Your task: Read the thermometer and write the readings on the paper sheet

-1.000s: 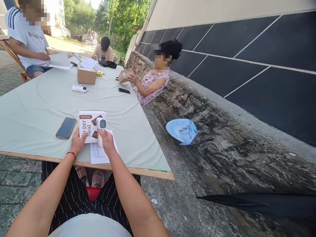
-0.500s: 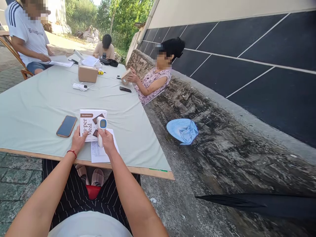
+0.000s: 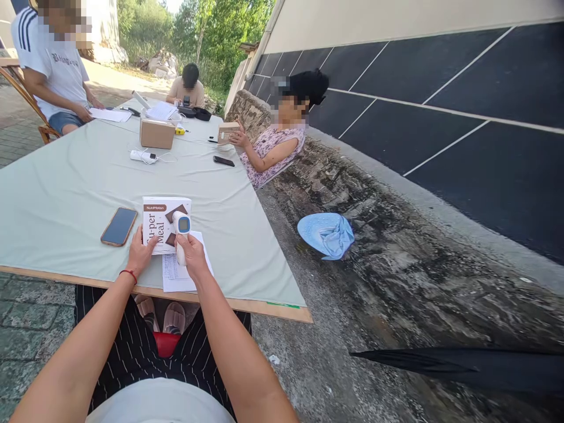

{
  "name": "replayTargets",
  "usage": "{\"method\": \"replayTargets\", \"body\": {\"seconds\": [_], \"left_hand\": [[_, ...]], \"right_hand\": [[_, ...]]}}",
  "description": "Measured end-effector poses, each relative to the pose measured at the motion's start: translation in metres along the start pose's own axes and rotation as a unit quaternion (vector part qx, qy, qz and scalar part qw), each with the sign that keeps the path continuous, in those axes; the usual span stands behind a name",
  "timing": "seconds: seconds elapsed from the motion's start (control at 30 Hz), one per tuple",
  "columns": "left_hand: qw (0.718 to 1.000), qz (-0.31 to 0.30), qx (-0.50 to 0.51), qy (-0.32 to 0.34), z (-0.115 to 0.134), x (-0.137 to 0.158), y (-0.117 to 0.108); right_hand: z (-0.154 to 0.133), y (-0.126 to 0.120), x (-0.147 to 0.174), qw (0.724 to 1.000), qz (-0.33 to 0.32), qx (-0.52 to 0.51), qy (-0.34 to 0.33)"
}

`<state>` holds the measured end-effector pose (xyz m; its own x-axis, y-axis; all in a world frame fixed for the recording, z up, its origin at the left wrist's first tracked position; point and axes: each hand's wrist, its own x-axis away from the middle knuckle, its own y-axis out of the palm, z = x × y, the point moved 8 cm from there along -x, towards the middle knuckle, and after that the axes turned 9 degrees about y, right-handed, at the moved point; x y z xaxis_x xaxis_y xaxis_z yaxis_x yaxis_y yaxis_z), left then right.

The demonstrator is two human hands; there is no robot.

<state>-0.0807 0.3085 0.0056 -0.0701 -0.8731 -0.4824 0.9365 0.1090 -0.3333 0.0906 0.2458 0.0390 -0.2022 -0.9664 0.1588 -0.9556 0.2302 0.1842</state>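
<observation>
My left hand [image 3: 141, 251] grips the lower left edge of a white box [image 3: 154, 226] printed "NutriMotion" and "Meal", its thumb on the front face. In my right hand [image 3: 192, 251] is a white infrared thermometer [image 3: 181, 226], fingers wrapped around its handle and its blue-rimmed screen facing me. The thermometer overlaps the right side of the box. Printed paper sheets [image 3: 178, 282] lie under my right hand at the table's near edge. Left of the box rests a smartphone [image 3: 118, 226] in an orange-brown case.
The cloth-covered table [image 3: 66, 194] carries a cardboard box [image 3: 157, 134], a white device with a cable [image 3: 143, 156] and a dark phone [image 3: 224, 160]. Three people sit around it; the one at right holds a small carton [image 3: 226, 132]. A blue hat [image 3: 326, 235] lies on the stone ledge.
My hands keep nearly the same place, with the thermometer's handle shifted slightly right. The person at right has turned the small carton. The person at left has lowered a paper.
</observation>
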Motion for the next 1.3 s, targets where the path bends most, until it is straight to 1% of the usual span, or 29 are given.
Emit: {"method": "replayTargets", "body": {"seconds": [0.13,0.4,0.6,0.73,0.97,1.03,1.1,1.17,1.23,1.3], "left_hand": [[1.000,0.008,0.002,-0.008,-0.003,0.001,-0.001],[0.999,0.006,0.028,-0.015,-0.008,0.001,0.001],[0.999,0.005,0.039,-0.005,-0.003,-0.001,-0.001],[0.999,-0.005,0.035,-0.008,0.002,-0.003,-0.003],[0.999,-0.009,0.032,-0.025,0.015,-0.005,-0.007],[0.998,-0.021,0.049,-0.040,0.019,-0.007,-0.007],[0.993,-0.044,0.082,-0.069,0.021,-0.011,-0.008],[0.985,-0.074,0.106,-0.117,0.019,-0.016,-0.009],[0.973,-0.115,0.109,-0.169,0.015,-0.022,-0.011],[0.958,-0.154,0.112,-0.213,0.012,-0.027,-0.012]], "right_hand": [[0.003,-0.005,0.006,0.999,-0.005,-0.042,0.024],[0.001,-0.037,0.037,0.997,0.035,-0.044,0.045],[-0.007,-0.059,0.061,0.996,0.062,-0.055,0.044],[-0.011,-0.064,0.073,0.995,0.057,-0.061,0.047],[-0.020,-0.074,0.083,0.998,0.057,-0.029,0.018],[-0.020,-0.076,0.084,0.998,0.058,-0.017,0.013],[-0.019,-0.080,0.083,0.998,0.059,-0.010,0.009],[-0.015,-0.084,0.080,0.998,0.062,-0.008,0.005],[-0.009,-0.092,0.075,0.998,0.070,0.000,0.000],[0.001,-0.105,0.066,0.995,0.092,0.034,-0.002]]}}
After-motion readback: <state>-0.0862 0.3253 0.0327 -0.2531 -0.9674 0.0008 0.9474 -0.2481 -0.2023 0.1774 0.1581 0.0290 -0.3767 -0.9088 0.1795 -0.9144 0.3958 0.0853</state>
